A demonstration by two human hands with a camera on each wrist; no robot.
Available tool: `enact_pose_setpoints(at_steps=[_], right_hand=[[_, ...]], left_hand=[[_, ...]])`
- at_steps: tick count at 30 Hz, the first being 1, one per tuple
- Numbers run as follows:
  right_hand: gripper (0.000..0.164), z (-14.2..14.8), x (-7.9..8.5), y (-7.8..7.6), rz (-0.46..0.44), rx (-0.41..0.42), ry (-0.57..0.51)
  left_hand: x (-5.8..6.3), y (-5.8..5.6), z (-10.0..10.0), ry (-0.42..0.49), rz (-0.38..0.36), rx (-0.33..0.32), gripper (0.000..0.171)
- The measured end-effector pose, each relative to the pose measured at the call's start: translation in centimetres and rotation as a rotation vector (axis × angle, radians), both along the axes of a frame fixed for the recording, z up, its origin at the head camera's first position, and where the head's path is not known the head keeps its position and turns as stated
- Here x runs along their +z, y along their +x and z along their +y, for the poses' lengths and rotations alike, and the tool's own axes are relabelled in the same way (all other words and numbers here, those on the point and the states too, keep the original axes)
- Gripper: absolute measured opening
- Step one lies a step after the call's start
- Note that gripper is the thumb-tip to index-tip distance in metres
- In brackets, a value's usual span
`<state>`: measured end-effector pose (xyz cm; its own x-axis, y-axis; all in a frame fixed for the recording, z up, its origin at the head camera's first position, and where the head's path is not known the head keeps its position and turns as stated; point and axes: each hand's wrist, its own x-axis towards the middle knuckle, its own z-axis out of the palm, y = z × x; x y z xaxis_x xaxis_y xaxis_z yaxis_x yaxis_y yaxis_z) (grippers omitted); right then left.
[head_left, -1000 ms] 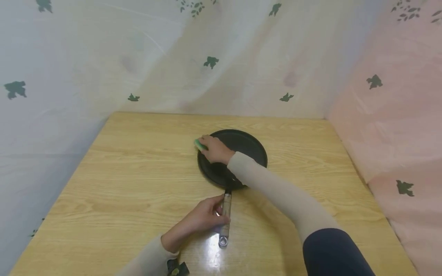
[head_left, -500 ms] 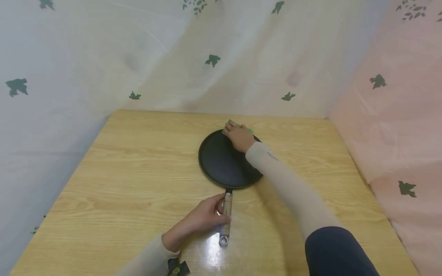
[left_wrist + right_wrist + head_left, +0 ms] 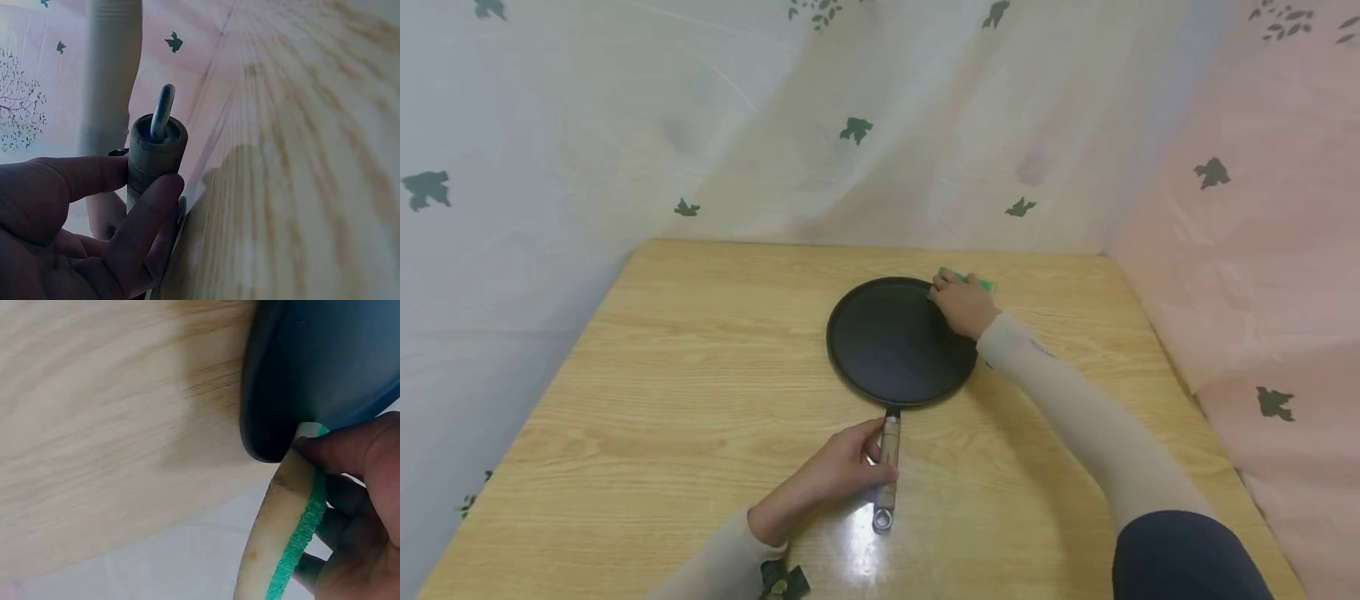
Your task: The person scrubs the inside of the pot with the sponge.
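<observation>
A round black flat pan (image 3: 895,342) lies on the wooden table, its wood-look handle (image 3: 889,450) pointing toward me. My left hand (image 3: 846,467) pinches that handle between thumb and fingers; the left wrist view shows the handle's end (image 3: 157,140) with its metal hanging loop. At the pan's far right rim, my right hand (image 3: 964,304) grips a sponge (image 3: 973,282). In the right wrist view the sponge (image 3: 281,531) has a pale yellowish layer and a green scouring layer. It bends against the pan's rim, and part of it sticks out past the edge.
The wooden table (image 3: 700,375) reaches back to a pale cloth wall (image 3: 760,150) printed with green birds. A pinkish cloth wall (image 3: 1262,292) stands along the right side. A dark patterned item (image 3: 784,581) shows by the left wrist.
My right hand has swept the sponge along the pan's rim, from the left side over the far edge to the far right. The left hand keeps its hold on the handle.
</observation>
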<state>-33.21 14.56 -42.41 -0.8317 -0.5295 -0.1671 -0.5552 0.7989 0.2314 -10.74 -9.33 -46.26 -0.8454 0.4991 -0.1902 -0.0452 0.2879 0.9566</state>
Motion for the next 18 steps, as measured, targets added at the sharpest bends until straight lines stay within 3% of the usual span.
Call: enact_pose_setpoints(at_steps=[11, 18], right_hand=[[0.042, 2.4, 1.0, 4.7, 0.021, 0.064, 0.009], [0.043, 3.8, 1.2, 7.5, -0.107, 0.087, -0.061]], left_hand=[[-0.1, 0.1, 0.0, -0.005, 0.000, 0.007, 0.078], [-0.2, 0.1, 0.0, 0.008, 0.006, 0.006, 0.078]])
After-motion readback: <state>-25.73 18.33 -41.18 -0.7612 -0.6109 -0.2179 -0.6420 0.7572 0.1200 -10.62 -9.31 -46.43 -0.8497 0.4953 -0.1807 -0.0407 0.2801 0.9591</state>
